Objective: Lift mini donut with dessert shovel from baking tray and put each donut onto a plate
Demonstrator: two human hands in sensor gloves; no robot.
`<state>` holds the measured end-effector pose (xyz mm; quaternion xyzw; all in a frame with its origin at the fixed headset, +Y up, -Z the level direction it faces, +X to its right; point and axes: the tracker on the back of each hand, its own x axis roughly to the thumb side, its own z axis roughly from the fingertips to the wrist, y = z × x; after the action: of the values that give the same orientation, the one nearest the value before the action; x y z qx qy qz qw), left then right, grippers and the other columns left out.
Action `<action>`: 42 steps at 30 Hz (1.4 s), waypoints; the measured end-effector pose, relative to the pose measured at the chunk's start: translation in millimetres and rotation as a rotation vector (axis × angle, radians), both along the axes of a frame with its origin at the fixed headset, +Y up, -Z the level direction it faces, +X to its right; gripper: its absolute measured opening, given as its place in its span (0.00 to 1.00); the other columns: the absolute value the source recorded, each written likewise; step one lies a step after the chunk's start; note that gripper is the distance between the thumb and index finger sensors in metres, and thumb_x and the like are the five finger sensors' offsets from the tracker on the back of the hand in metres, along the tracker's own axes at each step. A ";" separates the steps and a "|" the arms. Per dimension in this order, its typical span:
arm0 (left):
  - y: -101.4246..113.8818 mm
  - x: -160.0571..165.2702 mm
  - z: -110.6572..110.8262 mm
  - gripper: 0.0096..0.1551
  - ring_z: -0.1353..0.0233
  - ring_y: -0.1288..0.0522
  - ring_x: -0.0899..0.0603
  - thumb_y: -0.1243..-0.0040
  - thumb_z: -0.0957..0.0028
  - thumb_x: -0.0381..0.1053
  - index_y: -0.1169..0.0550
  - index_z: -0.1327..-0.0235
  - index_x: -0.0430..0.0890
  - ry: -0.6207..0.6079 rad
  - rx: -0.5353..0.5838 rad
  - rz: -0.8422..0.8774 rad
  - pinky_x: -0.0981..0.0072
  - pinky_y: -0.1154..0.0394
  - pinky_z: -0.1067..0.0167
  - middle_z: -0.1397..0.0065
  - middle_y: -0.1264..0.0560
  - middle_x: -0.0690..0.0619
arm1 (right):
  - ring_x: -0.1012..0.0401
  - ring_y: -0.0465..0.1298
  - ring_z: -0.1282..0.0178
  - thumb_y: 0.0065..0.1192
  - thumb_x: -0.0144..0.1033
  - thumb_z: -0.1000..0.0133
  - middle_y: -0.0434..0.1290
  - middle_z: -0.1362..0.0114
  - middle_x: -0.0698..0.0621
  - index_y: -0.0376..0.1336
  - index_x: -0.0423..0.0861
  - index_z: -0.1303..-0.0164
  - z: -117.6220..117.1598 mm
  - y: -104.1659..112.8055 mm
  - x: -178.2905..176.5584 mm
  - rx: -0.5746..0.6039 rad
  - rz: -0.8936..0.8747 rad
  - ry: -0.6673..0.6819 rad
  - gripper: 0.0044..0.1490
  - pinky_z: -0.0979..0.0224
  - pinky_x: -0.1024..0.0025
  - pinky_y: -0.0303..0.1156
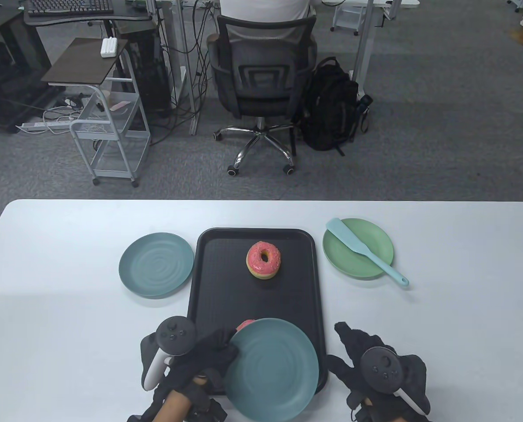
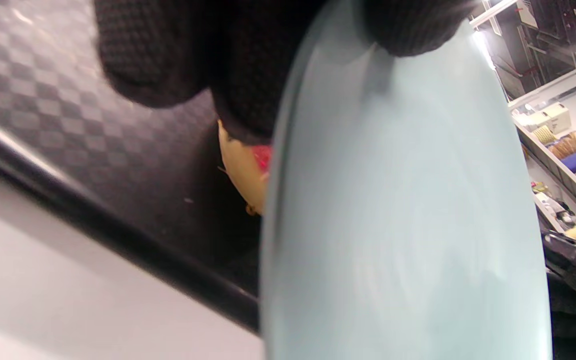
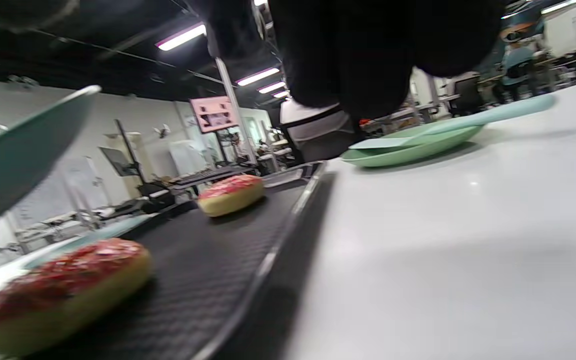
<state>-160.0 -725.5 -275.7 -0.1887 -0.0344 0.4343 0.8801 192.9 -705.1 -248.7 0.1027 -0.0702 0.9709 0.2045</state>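
A black baking tray [image 1: 208, 281] lies in the middle of the table. One pink-iced mini donut [image 1: 264, 260] sits toward its far end. A second donut [image 1: 245, 325] at the near end is mostly hidden under a blue plate [image 1: 272, 369]. My left hand [image 1: 226, 347] grips that plate by its left rim and holds it tilted above the tray's near end. In the left wrist view the plate [image 2: 403, 225] covers the donut [image 2: 243, 170]. The teal dessert shovel [image 1: 362, 250] lies across a green plate [image 1: 375, 263] right of the tray. My right hand [image 1: 345, 347] is open beside the tray, holding nothing.
Another blue plate [image 1: 157, 265] sits on the table left of the tray. Beyond the table's far edge are an office chair [image 1: 261, 88] with a person in it, a backpack [image 1: 332, 105] and a small cart [image 1: 107, 132].
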 end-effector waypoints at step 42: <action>-8.1 -4.6 -1.5 0.28 0.55 0.12 0.46 0.42 0.46 0.58 0.31 0.31 0.57 0.002 -0.001 -0.017 0.54 0.15 0.53 0.45 0.21 0.54 | 0.57 0.76 0.81 0.61 0.52 0.48 0.80 0.77 0.51 0.74 0.39 0.66 -33.1 -44.5 135.6 -0.203 -0.325 -0.798 0.27 0.72 0.60 0.75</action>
<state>-164.7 -733.7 -277.2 -0.1890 -0.0316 0.4272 0.8836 328.5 -749.6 -281.8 -0.3134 -0.0631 0.8916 0.3206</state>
